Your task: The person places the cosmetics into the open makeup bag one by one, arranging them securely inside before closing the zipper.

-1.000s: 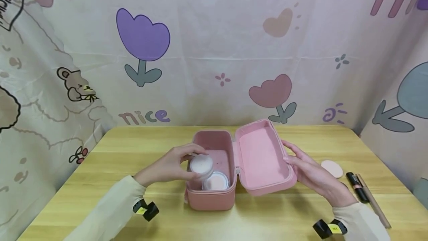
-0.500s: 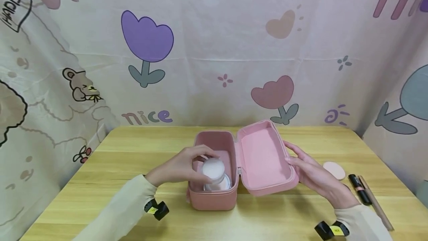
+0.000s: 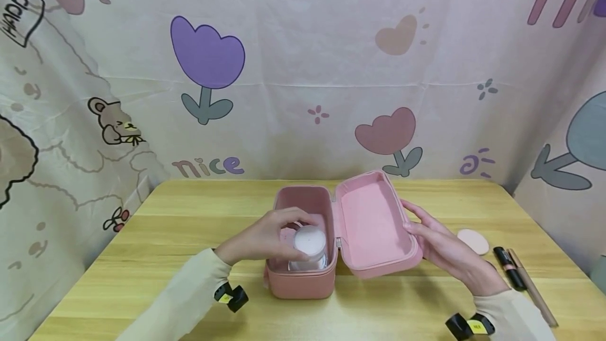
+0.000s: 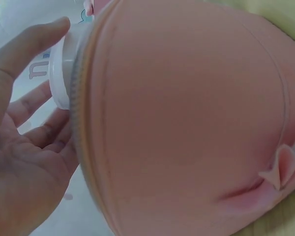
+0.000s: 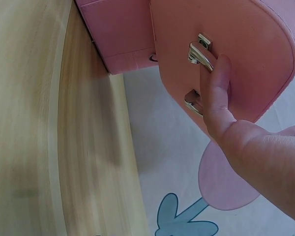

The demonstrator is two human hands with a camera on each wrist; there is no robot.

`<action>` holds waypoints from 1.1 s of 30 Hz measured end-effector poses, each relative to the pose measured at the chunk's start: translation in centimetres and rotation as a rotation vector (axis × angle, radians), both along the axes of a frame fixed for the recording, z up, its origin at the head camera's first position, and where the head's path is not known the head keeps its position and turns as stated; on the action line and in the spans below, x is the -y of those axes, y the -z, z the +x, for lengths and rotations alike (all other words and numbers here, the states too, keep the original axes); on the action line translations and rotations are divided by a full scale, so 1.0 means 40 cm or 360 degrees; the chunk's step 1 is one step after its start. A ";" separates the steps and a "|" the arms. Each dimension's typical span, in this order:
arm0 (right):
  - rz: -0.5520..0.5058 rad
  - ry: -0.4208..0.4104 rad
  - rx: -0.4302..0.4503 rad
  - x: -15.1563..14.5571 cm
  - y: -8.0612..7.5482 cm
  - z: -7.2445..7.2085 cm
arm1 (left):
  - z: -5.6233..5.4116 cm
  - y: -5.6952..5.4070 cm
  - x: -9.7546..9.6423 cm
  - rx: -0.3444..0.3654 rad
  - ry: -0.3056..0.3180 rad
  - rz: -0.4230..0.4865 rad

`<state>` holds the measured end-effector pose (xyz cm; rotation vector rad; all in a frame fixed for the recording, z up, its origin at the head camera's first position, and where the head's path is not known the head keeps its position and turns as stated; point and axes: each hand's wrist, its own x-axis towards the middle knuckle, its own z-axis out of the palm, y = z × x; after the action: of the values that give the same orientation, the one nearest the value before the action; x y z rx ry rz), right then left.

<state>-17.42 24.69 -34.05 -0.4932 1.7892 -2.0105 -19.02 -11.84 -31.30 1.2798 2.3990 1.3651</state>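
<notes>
A pink zip-up cosmetic case (image 3: 301,284) stands on the table, its lid (image 3: 374,225) swung out to the right. My left hand (image 3: 270,236) reaches over the near part of the case and grips a small jar with a whitish top (image 3: 310,241) between thumb and fingers. Just beneath, a second clear-sided round container (image 3: 296,266) sits in the case, partly covered by the jar. In the left wrist view, the case wall hides the jar's lower part. My right hand (image 3: 442,246) holds the lid's outer edge; the right wrist view shows it at the handle (image 5: 201,55) with metal fittings.
To the right of the lid lie a pale round puff (image 3: 473,241), a black tube with a pinkish band (image 3: 508,268) and a thin brown stick (image 3: 532,288). A printed cloth (image 3: 293,136) hangs behind the table.
My left hand has carried the jar rightward and a little down, over the second container in the case. My right hand keeps the lid at nearly the same place.
</notes>
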 end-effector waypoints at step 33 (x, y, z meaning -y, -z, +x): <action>0.0016 0.0005 -0.0016 -0.001 -0.001 0.001 | 0.014 0.018 -0.038 -0.0117 -0.0064 -0.0276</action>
<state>-17.39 24.73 -34.00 -0.4986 1.8065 -2.0033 -18.45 -10.33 -32.02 1.2645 2.5400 1.1079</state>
